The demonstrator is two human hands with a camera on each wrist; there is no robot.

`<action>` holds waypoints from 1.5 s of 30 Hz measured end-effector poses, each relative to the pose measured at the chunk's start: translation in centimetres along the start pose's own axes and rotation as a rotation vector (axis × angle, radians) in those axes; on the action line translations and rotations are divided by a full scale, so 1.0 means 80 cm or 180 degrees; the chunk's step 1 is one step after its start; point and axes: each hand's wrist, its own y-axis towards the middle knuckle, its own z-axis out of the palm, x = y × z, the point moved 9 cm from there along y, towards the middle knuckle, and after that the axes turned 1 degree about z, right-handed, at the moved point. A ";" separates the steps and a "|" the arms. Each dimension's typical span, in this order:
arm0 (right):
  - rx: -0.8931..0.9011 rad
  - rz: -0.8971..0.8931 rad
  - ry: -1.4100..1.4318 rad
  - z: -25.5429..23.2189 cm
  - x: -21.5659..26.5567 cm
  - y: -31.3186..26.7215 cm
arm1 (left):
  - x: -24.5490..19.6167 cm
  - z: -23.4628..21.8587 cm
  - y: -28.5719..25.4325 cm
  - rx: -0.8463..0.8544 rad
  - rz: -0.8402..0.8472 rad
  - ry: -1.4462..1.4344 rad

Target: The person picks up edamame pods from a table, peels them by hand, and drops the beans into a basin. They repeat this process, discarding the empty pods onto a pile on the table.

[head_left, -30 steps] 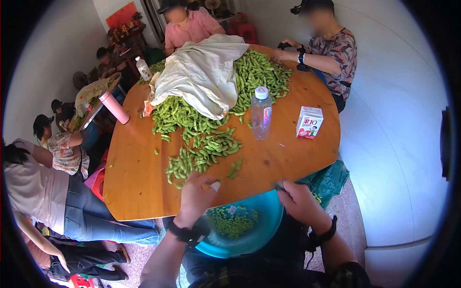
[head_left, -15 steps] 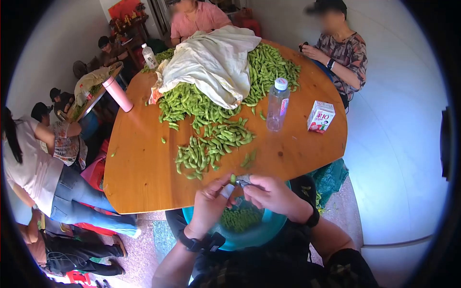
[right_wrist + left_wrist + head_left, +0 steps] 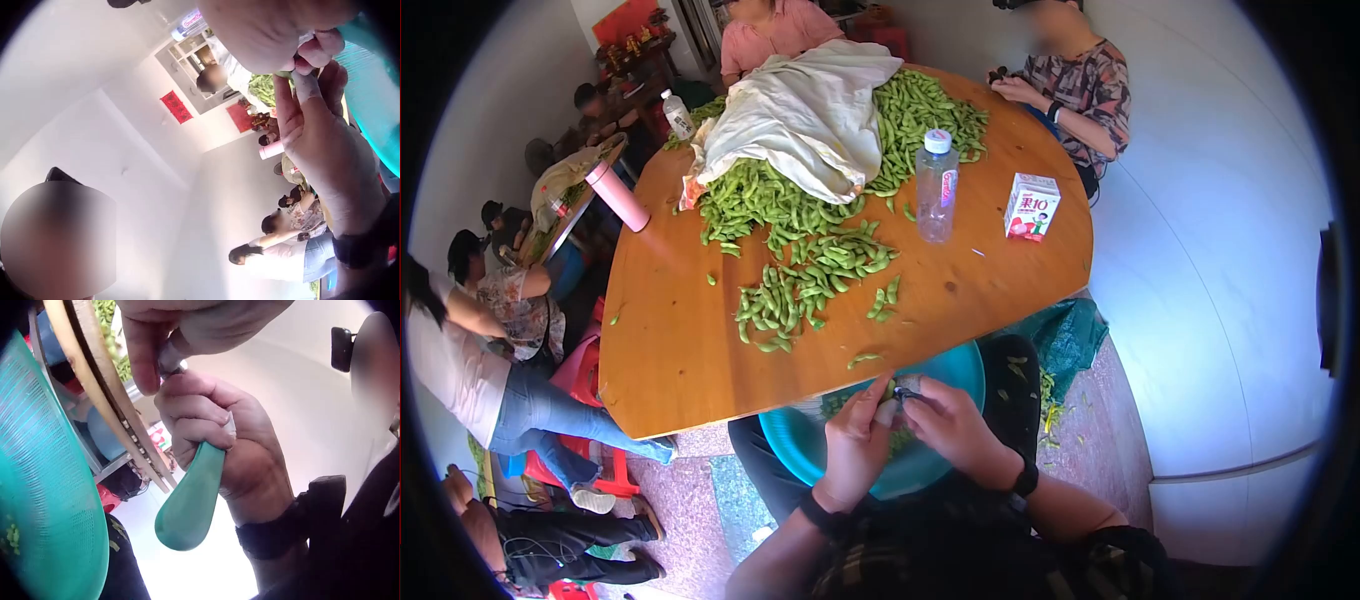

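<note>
Above a teal basin [image 3: 975, 385], my two hands meet. My left hand [image 3: 855, 450] pinches a green soybean pod [image 3: 890, 388] between thumb and fingers; a pale wrap covers its thumb. Fingers of my right hand [image 3: 960, 430] curl round a tool whose rounded green handle [image 3: 190, 503] sticks out below the fist in the left wrist view. Its small metal end [image 3: 906, 394] is right at the pod, mostly hidden by fingers. Shelled green beans [image 3: 895, 445] lie in the basin under my hands. One loose pod [image 3: 863, 359] lies near the table's front edge.
On the wooden table [image 3: 700, 350] stand a clear bottle [image 3: 937, 195], a juice carton [image 3: 1032, 208] and a pink flask [image 3: 618, 198]. A white cloth [image 3: 800, 120] covers part of a pod heap [image 3: 750, 205]; a smaller pile [image 3: 810, 280] lies nearer. Several people surround the tables.
My left hand has come from the near pod pile to the right hand over the basin, bringing a pod. The right hand has moved left with its tool. The head view has shifted.
</note>
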 end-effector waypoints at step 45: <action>-0.0027 -0.0680 -0.1660 -0.015 -0.043 -0.004 | 0.142 0.043 -0.045 0.0249 -0.2270 -0.2837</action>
